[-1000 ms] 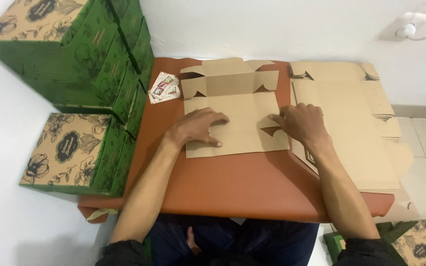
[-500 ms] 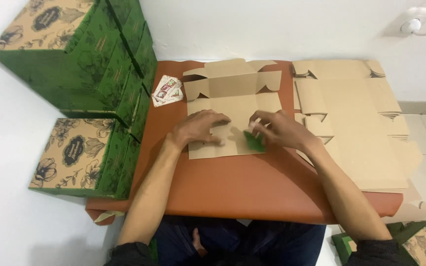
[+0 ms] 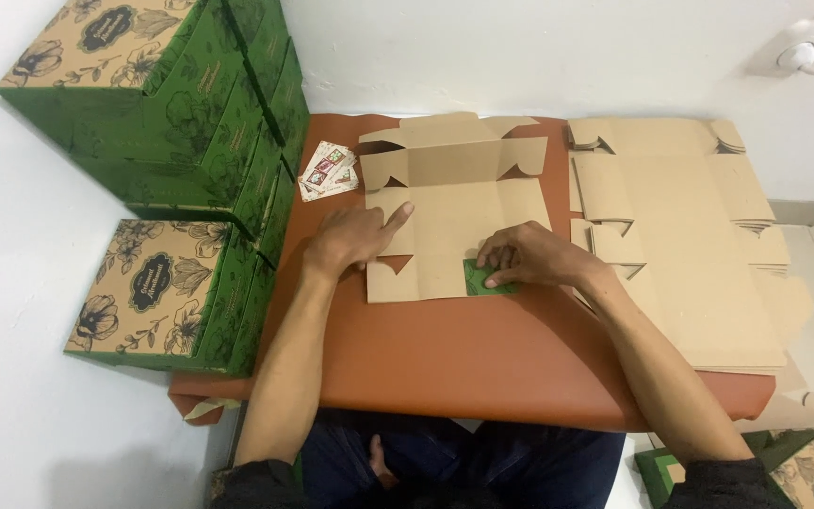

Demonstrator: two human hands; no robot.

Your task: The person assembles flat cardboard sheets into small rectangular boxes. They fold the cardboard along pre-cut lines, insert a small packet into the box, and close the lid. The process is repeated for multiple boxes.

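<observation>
Flat brown cardboard blank [image 3: 454, 221] (green flap [image 3: 488, 280] folded).

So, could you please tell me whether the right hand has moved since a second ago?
Yes. The right hand has slid left along the flat brown cardboard blank, away from the stack of blanks, folding a green-faced flap inward.

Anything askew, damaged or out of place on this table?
Nothing looks damaged or spilled. The flat box blank lies square on the table; the right hand folds one flap over, showing its green side, while the left hand presses the blank. The small cards are loosely fanned, nothing more.
</observation>
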